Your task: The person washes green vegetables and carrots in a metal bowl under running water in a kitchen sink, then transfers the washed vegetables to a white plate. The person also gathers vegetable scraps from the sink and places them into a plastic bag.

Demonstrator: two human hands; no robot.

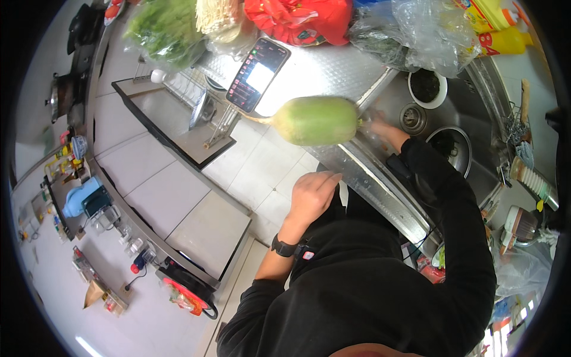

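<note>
A large green radish (316, 121) lies across the view over the steel counter's edge, its thin root pointing left and its stem end right. Close to that stem end is my right hand (382, 129), blurred over the sink, its fingertips unclear; whether it touches the radish cannot be told. My left hand (313, 194), with a black watch at the wrist, is in front of my body below the radish, fingers bent and close together. Its palm is hidden. A phone (258, 75) with a lit screen rests on the steel counter (330, 67) beyond the radish.
The steel sink (464, 100) at right holds a white bowl (427, 89) and a metal bowl (450, 149) with dark contents. Bagged greens (163, 33), enoki mushrooms (217, 15), a red bag (301, 20) and clear plastic bags (428, 33) line the far counter.
</note>
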